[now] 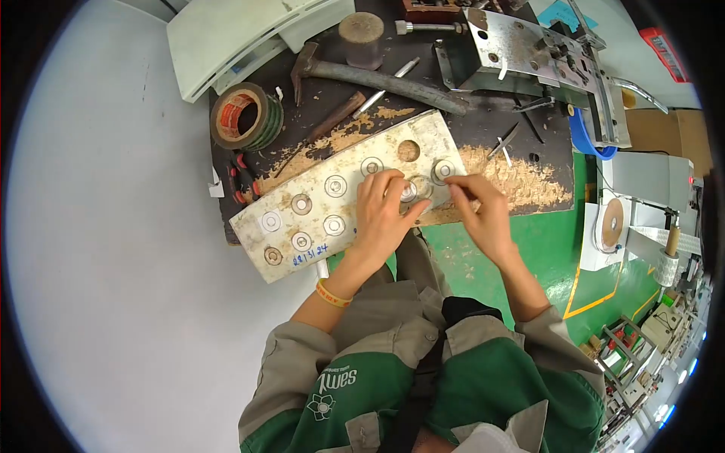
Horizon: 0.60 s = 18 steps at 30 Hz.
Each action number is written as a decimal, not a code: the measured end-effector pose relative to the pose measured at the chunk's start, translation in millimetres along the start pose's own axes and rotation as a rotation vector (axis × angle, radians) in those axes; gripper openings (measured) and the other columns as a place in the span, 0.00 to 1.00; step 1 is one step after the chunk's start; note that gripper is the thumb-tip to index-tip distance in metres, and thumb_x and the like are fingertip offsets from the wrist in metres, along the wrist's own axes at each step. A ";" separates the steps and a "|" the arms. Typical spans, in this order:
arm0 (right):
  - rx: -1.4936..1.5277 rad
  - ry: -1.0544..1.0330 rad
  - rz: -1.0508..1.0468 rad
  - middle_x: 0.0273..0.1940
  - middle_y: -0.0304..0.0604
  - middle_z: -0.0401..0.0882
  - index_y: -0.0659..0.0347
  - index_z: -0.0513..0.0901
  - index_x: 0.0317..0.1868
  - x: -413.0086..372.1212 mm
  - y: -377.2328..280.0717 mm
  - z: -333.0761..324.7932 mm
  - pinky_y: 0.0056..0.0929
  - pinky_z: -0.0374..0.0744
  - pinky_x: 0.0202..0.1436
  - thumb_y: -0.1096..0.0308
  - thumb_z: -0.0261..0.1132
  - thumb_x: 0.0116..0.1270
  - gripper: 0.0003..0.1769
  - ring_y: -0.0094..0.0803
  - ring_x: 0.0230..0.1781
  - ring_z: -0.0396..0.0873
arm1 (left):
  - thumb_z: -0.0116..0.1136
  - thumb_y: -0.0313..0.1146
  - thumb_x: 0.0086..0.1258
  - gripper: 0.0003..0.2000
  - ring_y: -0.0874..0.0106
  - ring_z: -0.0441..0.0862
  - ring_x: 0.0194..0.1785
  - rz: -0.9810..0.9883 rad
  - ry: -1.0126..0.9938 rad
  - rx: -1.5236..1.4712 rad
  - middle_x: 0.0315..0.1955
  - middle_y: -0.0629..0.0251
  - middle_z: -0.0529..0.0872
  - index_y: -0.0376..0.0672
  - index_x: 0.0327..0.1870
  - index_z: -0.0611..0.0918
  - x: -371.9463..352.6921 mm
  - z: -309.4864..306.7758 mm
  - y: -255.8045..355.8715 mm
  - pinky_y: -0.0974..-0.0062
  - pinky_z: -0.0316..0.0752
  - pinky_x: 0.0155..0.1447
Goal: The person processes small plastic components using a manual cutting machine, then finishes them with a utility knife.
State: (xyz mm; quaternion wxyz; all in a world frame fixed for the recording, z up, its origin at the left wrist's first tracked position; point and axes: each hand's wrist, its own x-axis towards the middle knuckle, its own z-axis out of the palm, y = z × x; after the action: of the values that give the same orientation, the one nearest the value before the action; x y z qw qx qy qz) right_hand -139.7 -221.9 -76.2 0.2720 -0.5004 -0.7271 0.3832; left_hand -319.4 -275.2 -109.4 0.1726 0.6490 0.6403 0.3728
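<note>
A long pale board lies slanted on the workbench, with two rows of ring-shaped metal pieces and drawn circles on it. Blue handwriting marks its lower edge. My left hand rests on the board, thumb spread from the fingers, beside a round metal piece. At the board's right end, my right hand has its thumb and index finger pinched close to a ring-shaped piece; what lies between the fingertips is too small to make out. A round hole shows near the far edge.
Behind the board lie a hammer, a wooden-handled tool and a metal rod. Tape rolls and red-handled pliers are at left. A metal fixture stands back right, near a blue container.
</note>
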 end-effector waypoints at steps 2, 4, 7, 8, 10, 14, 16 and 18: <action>0.075 -0.038 0.107 0.36 0.50 0.82 0.68 0.83 0.47 -7.6 4.6 7.8 0.29 0.79 0.37 0.72 0.62 0.69 0.11 0.34 0.32 0.82 | 0.72 0.32 0.55 0.16 0.62 0.76 0.47 0.069 0.047 -0.022 0.43 0.62 0.79 0.38 0.41 0.79 -0.7 13.8 -2.1 0.64 0.70 0.52; 0.192 -0.034 0.199 0.35 0.48 0.83 0.68 0.83 0.48 -10.0 11.2 12.1 0.27 0.79 0.36 0.70 0.62 0.71 0.11 0.28 0.31 0.82 | 0.70 0.30 0.56 0.14 0.61 0.76 0.45 0.084 0.060 -0.034 0.43 0.61 0.80 0.37 0.41 0.80 0.2 22.1 1.5 0.64 0.71 0.50; 0.336 -0.008 0.265 0.35 0.43 0.83 0.67 0.83 0.49 -11.1 19.5 13.1 0.25 0.79 0.36 0.69 0.61 0.72 0.11 0.24 0.32 0.81 | 0.66 0.26 0.60 0.10 0.60 0.77 0.45 0.129 0.002 0.052 0.47 0.59 0.79 0.36 0.40 0.80 5.6 19.6 9.5 0.64 0.72 0.50; 0.398 0.007 0.277 0.35 0.42 0.83 0.67 0.83 0.50 -12.6 22.0 11.7 0.24 0.79 0.36 0.69 0.60 0.73 0.12 0.23 0.33 0.81 | 0.66 0.26 0.60 0.10 0.60 0.77 0.45 0.135 -0.002 0.065 0.48 0.59 0.79 0.36 0.41 0.80 5.3 20.8 8.0 0.63 0.72 0.50; 0.481 0.050 0.290 0.36 0.40 0.82 0.67 0.83 0.51 -16.0 24.8 8.4 0.22 0.79 0.37 0.70 0.60 0.73 0.12 0.22 0.34 0.80 | 0.65 0.25 0.61 0.10 0.59 0.76 0.46 0.145 -0.010 0.089 0.49 0.59 0.78 0.36 0.42 0.80 4.8 23.6 5.6 0.63 0.72 0.50; 0.539 0.110 0.226 0.37 0.39 0.81 0.68 0.82 0.53 -12.1 17.3 0.7 0.21 0.79 0.37 0.71 0.60 0.74 0.13 0.22 0.35 0.80 | 0.57 0.26 0.72 0.05 0.67 0.79 0.44 -0.367 -0.095 -0.639 0.45 0.60 0.80 0.35 0.42 0.78 5.1 15.7 29.6 0.70 0.74 0.49; 0.577 0.088 0.219 0.36 0.38 0.81 0.68 0.82 0.53 -10.2 11.6 -4.0 0.20 0.78 0.36 0.71 0.60 0.73 0.13 0.22 0.35 0.79 | 0.50 0.30 0.78 0.08 0.75 0.79 0.43 -0.533 -0.212 -1.030 0.40 0.62 0.81 0.34 0.44 0.77 4.5 24.1 36.1 0.75 0.75 0.49; 0.630 0.058 0.256 0.35 0.38 0.81 0.68 0.83 0.51 -7.2 11.7 -8.2 0.20 0.78 0.36 0.71 0.62 0.72 0.12 0.21 0.35 0.79 | 0.50 0.32 0.79 0.09 0.77 0.80 0.43 -0.657 -0.269 -1.305 0.38 0.63 0.81 0.35 0.47 0.76 7.2 36.1 37.0 0.76 0.76 0.48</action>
State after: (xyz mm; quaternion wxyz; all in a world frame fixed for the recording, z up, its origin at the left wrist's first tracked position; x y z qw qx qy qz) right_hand -124.7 -223.9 -81.4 0.3834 -0.4899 -0.4963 0.6056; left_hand -268.7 -263.6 -105.5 0.7028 0.2295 0.4231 0.5238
